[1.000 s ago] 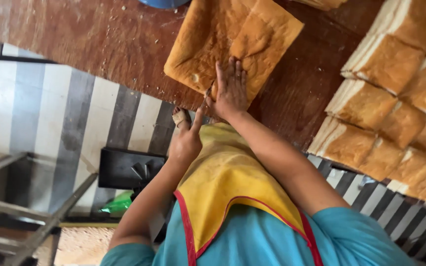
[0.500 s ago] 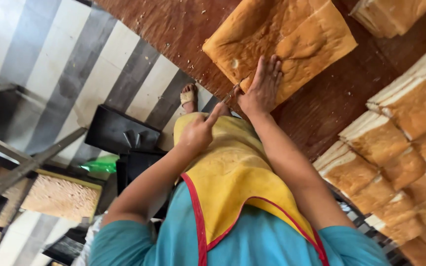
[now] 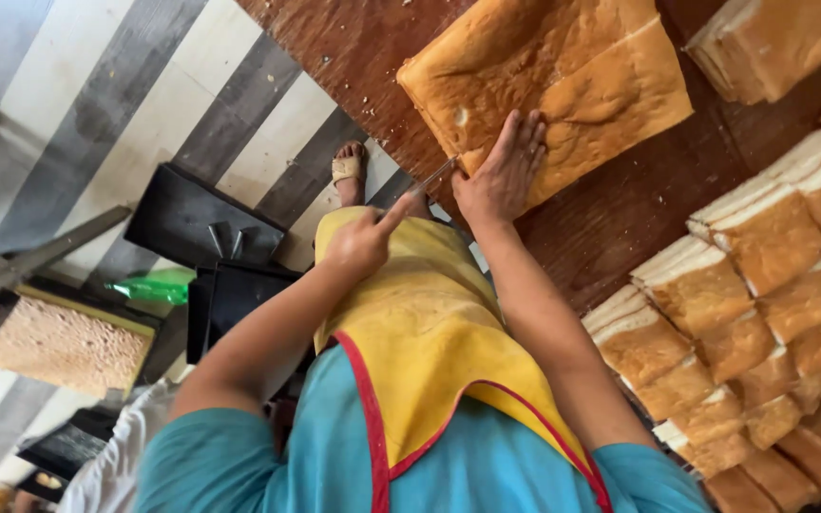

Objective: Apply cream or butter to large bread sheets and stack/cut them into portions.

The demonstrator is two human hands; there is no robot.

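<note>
Big slab of bread (image 3: 553, 85) lies flat on the dark wooden table (image 3: 353, 47), near its edge, crust up, golden-brown w/ one pale nick on the near side. No cut line shows thru the top crust yet, so the slab looks whole; slicing seems just at its start, judging from the blade meeting only the near corner. Right hand (image 3: 504, 176) lies flat on the slab, fingers spread & straight, pressing down, gripping nothing. Left hand (image 3: 365, 242) is closed round a knife handle, index finger stretched along it; the thin knife (image 3: 434, 176) runs from that fist to the slab's near edge, just beside the right thumb. Handle itself is hidden in the fist. Further right on the table: rows of cut loaves (image 3: 762, 275) standing close together, white sides showing, that part looks done. Another uncut block (image 3: 772, 43) sits at the top right corner. Crumbs scattered on the wood nr the slab. Person wears a yellow apron (image 3: 429, 332) over a teal shirt; below, striped floor (image 3: 68, 85), one sandalled foot (image 3: 347, 169), black trays (image 3: 192, 223).
</note>
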